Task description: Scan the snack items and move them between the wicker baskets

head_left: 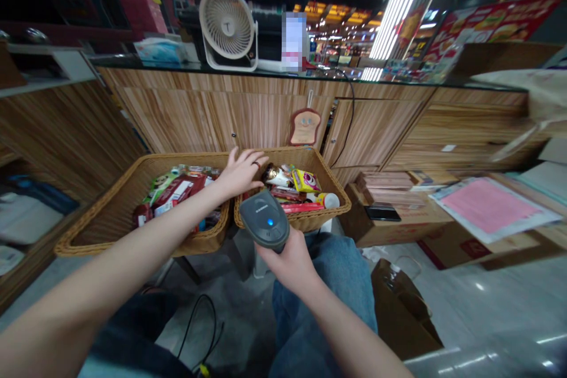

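Two wicker baskets [104, 212] of packets [290, 189], left hand [241, 174] open with fingers spread over the rims where they meet, right hand [287, 260] closed round the one scanner [264, 220] just above the right basket; risk: scanner knocks packets over the low rim, or a foot snags the floor cable [199, 325].

Two wicker baskets [106, 218], side by side, packaged snacks [177, 192] inside
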{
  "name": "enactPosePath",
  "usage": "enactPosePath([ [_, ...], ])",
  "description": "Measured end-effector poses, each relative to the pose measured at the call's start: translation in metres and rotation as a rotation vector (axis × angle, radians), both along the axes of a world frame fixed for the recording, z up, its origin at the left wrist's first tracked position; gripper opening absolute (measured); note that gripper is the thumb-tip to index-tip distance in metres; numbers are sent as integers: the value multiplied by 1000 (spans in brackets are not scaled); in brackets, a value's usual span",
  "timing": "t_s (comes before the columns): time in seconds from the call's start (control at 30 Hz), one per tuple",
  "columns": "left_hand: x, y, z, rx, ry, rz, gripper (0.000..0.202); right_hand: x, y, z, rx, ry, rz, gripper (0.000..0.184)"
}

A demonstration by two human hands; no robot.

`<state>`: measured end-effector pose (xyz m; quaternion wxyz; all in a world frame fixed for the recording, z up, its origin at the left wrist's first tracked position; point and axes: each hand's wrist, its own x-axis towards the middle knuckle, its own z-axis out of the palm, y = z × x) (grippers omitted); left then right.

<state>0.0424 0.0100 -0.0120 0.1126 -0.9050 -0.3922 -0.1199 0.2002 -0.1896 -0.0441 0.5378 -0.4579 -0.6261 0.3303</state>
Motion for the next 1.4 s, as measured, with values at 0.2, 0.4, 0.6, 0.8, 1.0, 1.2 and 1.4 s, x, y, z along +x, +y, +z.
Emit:
enactPosePath([
  [0.2,46,54,-24,-4,275,-56,74,3,0,0,-1,41,5,11],
  [0.4,60,66,-39,40,389,-89,70,2,-1,3,-9,57,22,9],
  [0.6,64,65,-35,46,387,-105,60,1,0,4,-6,53,19,7],
  [0.8,48,51,-2,75,314,-194,67,1,0,3,-1,32,10,8],
  [1.0,-8,9,31,146,170,-59,66,1,-1,2,-5,32,7,8],
  [1.2,-66,-45,29,90,-312,105,64,2,1,-1,-9,34,5,12],
  [1.4,-101,-65,2,-120,-692,241,72,1,3,-3,-26,15,-11,13],
])
